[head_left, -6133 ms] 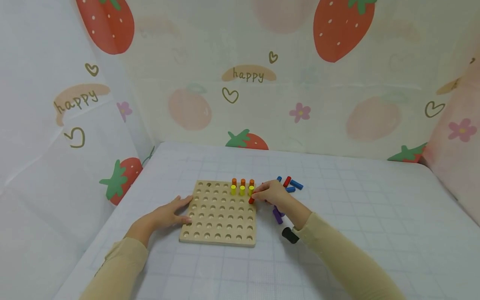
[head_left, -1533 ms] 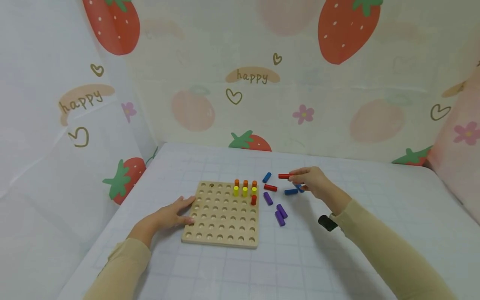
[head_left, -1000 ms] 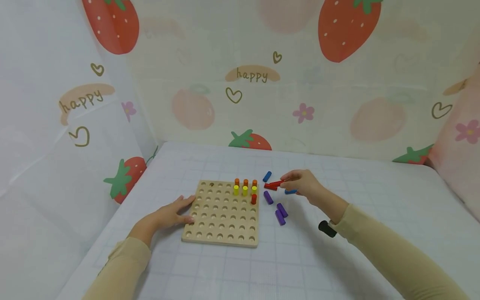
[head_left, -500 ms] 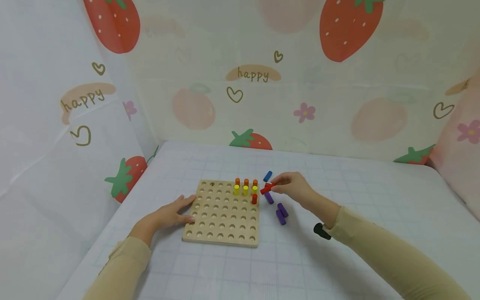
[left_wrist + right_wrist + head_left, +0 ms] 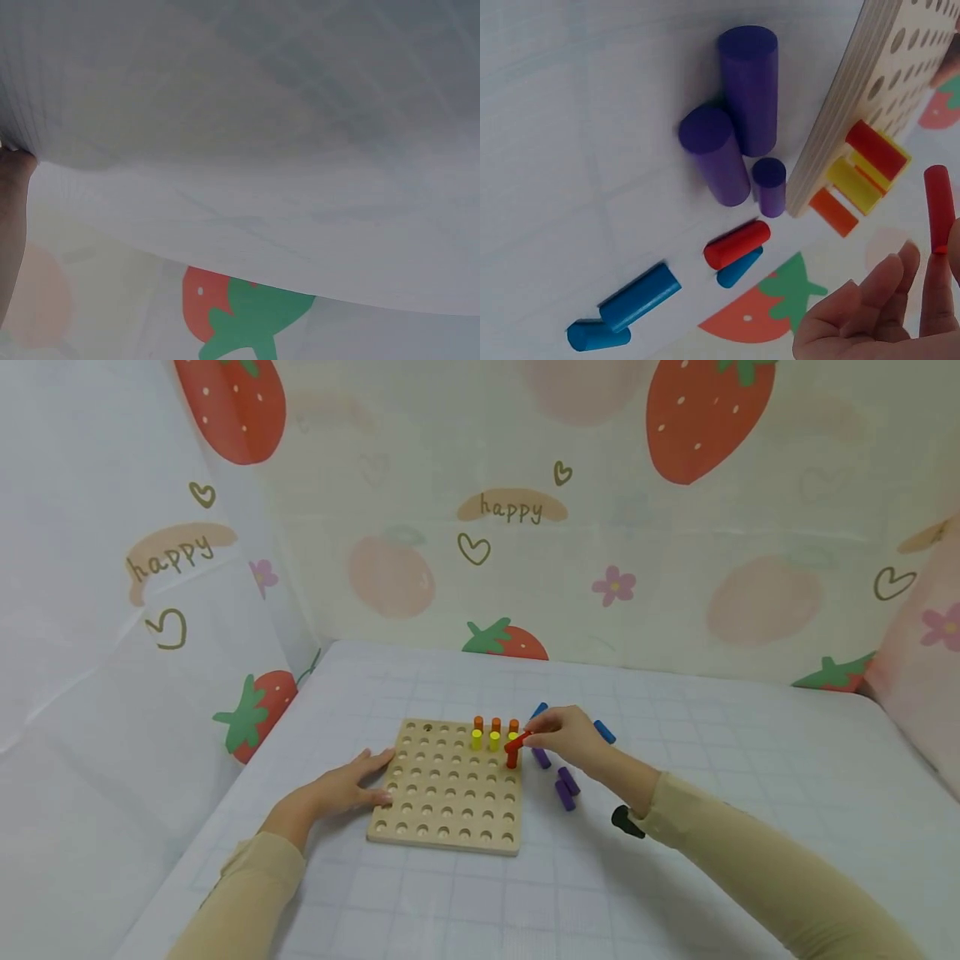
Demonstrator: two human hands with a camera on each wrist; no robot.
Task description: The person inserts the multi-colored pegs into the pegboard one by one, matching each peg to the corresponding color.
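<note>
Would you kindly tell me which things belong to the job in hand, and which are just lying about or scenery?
Probably the job:
holed board
held red peg
standing red peg
yellow pegs
orange pegs
loose purple pegs
loose blue pegs
loose red peg

Seemingly just scenery:
strawberry-print backdrop
gridded tablecloth

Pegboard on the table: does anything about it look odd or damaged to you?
One small thing: in the head view, the back row's second hole from the left shows a dark spot, unlike the pale holes around it. It's too small to tell what it is. The standing pegs look upright.
</note>
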